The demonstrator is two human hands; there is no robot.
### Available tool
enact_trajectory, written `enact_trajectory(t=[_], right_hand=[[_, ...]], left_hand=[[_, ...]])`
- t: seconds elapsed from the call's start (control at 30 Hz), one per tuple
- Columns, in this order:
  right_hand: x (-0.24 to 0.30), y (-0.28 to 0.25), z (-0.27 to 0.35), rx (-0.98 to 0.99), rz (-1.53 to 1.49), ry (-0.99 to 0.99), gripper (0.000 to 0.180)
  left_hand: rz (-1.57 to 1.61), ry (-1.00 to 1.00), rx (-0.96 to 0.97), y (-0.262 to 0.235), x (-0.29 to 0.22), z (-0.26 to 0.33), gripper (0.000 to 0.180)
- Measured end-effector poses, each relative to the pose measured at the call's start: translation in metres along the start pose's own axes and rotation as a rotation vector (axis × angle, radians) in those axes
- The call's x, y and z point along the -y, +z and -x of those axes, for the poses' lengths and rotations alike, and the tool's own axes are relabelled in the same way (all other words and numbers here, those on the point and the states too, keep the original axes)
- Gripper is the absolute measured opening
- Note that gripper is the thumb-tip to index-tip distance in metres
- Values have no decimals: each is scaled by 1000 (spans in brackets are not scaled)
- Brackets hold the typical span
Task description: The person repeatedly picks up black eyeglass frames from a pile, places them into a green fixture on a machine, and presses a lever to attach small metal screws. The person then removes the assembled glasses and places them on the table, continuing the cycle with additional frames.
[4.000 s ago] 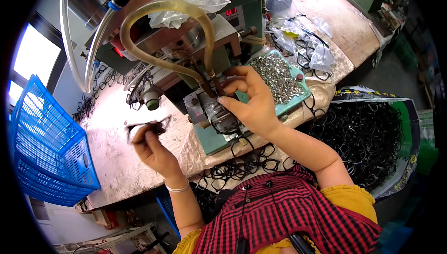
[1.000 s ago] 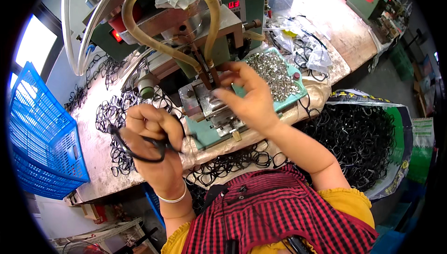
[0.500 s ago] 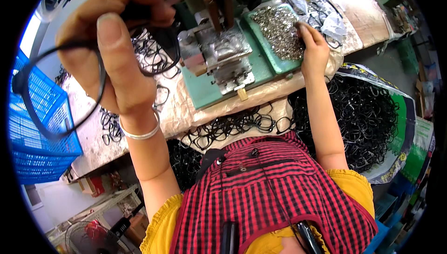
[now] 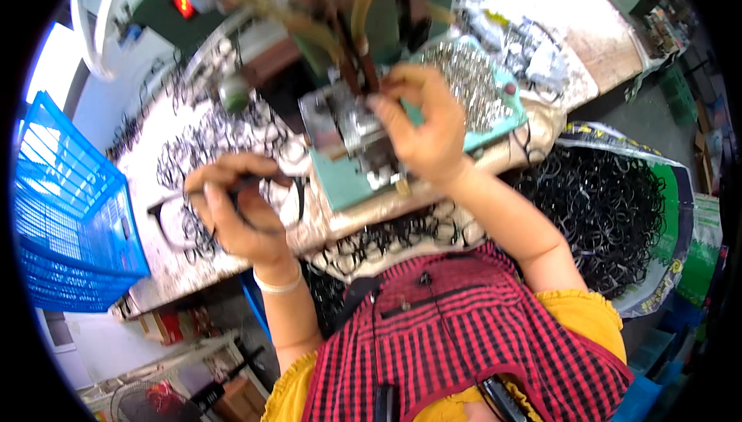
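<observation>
My left hand (image 4: 241, 209) is closed around a black eyeglass frame (image 4: 160, 227), whose rims stick out on both sides of the fingers. It is held over the table, left of a bench machine. My right hand (image 4: 433, 128) is at the machine's metal fixture (image 4: 336, 117), thumb and forefinger drawn together near its top. Whatever those fingertips hold is too small and blurred to make out. To the right of the fixture, a light green tray (image 4: 506, 124) holds a heap of small shiny metal parts (image 4: 473, 86).
Many black frames (image 4: 224, 140) lie on the table behind my left hand, more (image 4: 386, 236) along its front edge. A blue plastic basket (image 4: 81, 225) stands at the left, a large sack of black frames (image 4: 595, 205) at the right. Hoses (image 4: 363, 5) hang above the fixture.
My right hand has moved left from the tray of metal parts to the fixture. My left hand has lowered, carrying the eyeglass frame down and away from the camera.
</observation>
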State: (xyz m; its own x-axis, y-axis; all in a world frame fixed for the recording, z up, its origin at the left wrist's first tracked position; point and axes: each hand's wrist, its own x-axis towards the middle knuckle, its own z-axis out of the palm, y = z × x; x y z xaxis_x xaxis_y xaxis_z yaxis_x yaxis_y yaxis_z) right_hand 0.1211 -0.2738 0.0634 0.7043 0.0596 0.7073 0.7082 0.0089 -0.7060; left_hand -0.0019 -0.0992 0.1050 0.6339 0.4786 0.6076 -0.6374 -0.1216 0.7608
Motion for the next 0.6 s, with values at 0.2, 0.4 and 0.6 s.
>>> enact_trajectory(t=[0.2, 0.4, 0.6], right_hand=[[10, 10, 7, 22, -361, 314, 35], [15, 9, 9, -17, -536, 401, 40], [30, -47, -6, 312, -164, 362, 43]], left_hand=[[-383, 262, -26, 39, -20, -44, 23], [-256, 219, -58, 46, -22, -46, 20], [27, -347, 235, 54, -49, -3, 26]])
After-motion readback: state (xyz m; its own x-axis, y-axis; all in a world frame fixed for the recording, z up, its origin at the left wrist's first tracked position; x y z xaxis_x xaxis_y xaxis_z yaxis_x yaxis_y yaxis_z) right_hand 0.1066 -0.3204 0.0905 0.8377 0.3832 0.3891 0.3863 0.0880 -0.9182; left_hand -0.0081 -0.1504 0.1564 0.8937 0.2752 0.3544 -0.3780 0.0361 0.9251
